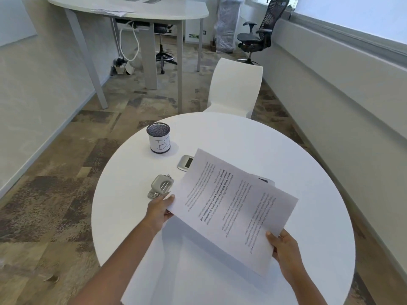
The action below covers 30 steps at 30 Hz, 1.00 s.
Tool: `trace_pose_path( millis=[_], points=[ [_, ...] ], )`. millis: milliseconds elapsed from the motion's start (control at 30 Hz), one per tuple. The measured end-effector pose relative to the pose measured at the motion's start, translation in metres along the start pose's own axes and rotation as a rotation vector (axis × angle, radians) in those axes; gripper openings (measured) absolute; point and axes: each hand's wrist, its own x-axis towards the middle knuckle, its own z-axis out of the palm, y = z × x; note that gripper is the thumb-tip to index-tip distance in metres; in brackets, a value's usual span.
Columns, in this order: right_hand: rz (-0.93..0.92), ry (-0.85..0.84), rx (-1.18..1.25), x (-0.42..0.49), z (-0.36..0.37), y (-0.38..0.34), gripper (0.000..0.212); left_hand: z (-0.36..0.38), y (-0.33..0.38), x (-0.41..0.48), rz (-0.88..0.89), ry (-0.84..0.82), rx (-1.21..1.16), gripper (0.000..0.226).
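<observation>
paper sheets (231, 208): printed pages, more than one layer showing at the far edge, held lifted and tilted above the counter (242, 133), spanning the gap between both hands.
left hand (159, 209): pinches the near-left corner of the sheets, thumb on top, fingers underneath.
right hand (284, 249): grips the near-right edge, thumb on the printed face, fingers curled beneath.
hole punch (160, 187): grey metal, resting on the counter just beyond the left hand; whether the paper corner touches it or only overlaps it in view, i cannot tell.
silver device (185, 163): flat, farther out past the left hand, partly covered by the far corner of the sheets.
mesh cup (158, 137): well beyond the left hand, wrapped in a white label with handwritten letters.
step in hand: likely squaring the pages before punching.
doing it well: tap one long edge down on the counter so all layers line up, keep both grips light so the pages can slide flush, then feed the aligned edge straight into the punch slot.
risk: staggered edges would give misaligned holes.
</observation>
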Motion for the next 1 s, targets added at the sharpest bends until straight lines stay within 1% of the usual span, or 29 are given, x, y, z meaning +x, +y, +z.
trace_pose_path(
  millis=[67, 133, 267, 400, 467, 633, 700, 767, 833, 900, 1000],
  points=[
    [-0.019, -0.020, -0.004, 0.001, -0.005, -0.002, 0.021, -0.004, 0.003, 0.001, 0.036, -0.048, 0.195, 0.030],
    [-0.055, -0.025, -0.022, 0.004, -0.007, -0.005, 0.023, -0.003, 0.005, 0.004, 0.078, -0.070, 0.334, 0.025],
    [-0.155, 0.004, -0.110, 0.012, -0.003, -0.012, 0.022, 0.006, 0.007, 0.011, 0.195, -0.090, 0.477, 0.018],
    [-0.280, 0.102, -0.160, 0.021, 0.005, -0.018, 0.017, 0.019, 0.009, 0.015, 0.377, -0.070, 0.473, 0.015],
    [-0.321, 0.137, -0.210, 0.026, 0.006, -0.017, 0.014, 0.021, 0.008, 0.017, 0.418, -0.089, 0.493, 0.016],
    [-0.315, 0.137, -0.282, 0.031, 0.005, -0.008, 0.022, 0.021, 0.002, 0.022, 0.413, -0.119, 0.510, 0.024],
    [-0.317, 0.157, -0.277, 0.031, 0.004, -0.006, 0.021, 0.023, 0.001, 0.020, 0.439, -0.111, 0.489, 0.021],
    [-0.328, 0.182, -0.261, 0.031, 0.003, -0.005, 0.022, 0.024, 0.002, 0.017, 0.485, -0.095, 0.469, 0.024],
    [-0.328, 0.191, -0.246, 0.031, 0.001, -0.004, 0.022, 0.024, 0.001, 0.016, 0.502, -0.121, 0.455, 0.030],
    [-0.302, 0.172, -0.263, 0.032, 0.000, -0.002, 0.023, 0.022, -0.002, 0.016, 0.468, -0.161, 0.440, 0.033],
    [-0.279, 0.182, -0.321, 0.033, -0.003, 0.003, 0.022, 0.020, -0.008, 0.016, 0.409, -0.160, 0.419, 0.022]
  ],
)
